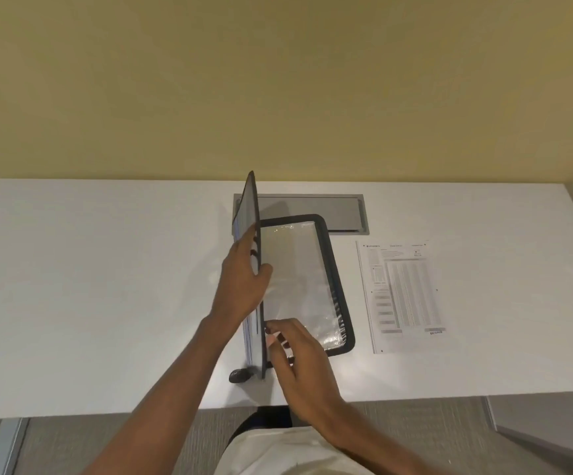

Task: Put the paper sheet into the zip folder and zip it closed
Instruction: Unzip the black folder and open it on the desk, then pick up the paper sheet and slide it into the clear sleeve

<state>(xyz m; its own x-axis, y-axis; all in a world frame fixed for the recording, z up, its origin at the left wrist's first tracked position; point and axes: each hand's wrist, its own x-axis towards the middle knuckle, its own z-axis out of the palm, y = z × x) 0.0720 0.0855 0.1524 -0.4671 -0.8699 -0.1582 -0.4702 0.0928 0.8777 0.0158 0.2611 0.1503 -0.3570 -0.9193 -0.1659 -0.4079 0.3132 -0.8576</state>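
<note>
A dark-edged zip folder (307, 269) lies unzipped in the middle of the white table, its right half flat and showing clear plastic sleeves. Its left cover (250, 214) stands almost upright. My left hand (240, 286) grips that raised cover at its edge, thumb on the inner side. My right hand (291, 358) rests at the near corner of the flat half, fingertips on the folder near the spine. The printed paper sheet (403, 296) lies flat on the table to the right of the folder, apart from both hands. A dark zip pull (240, 375) hangs at the near left corner.
A grey cable hatch (329, 210) is set into the white table (106, 286) behind the folder. A yellow wall rises at the table's far edge. Carpet floor shows below the near edge.
</note>
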